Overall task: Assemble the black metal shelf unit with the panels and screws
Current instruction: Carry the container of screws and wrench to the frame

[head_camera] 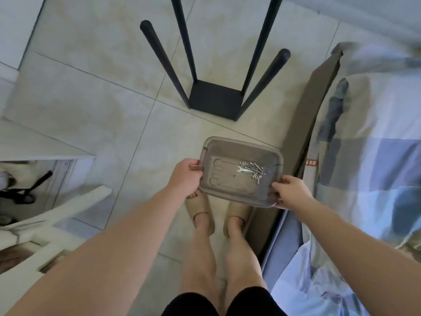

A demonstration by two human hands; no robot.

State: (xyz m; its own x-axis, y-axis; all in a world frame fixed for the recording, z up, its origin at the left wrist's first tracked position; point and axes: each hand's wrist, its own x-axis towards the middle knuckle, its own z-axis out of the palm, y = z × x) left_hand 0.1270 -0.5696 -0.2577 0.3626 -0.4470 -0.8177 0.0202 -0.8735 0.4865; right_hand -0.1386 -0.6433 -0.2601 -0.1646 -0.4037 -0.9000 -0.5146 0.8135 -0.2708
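Note:
I hold a translucent grey plastic tray in the air above my feet. My left hand grips its left rim and my right hand grips its right front corner. A small pile of silver screws and a little wrench lies in the tray's right half. Beyond the tray the black metal shelf unit stands on the tiled floor: a square black panel at the bottom with four black poles rising toward me.
A bed with a blue checked cover and a brown bed frame runs along the right. A white chair and a white desk edge stand at the left. My feet in beige slippers are under the tray.

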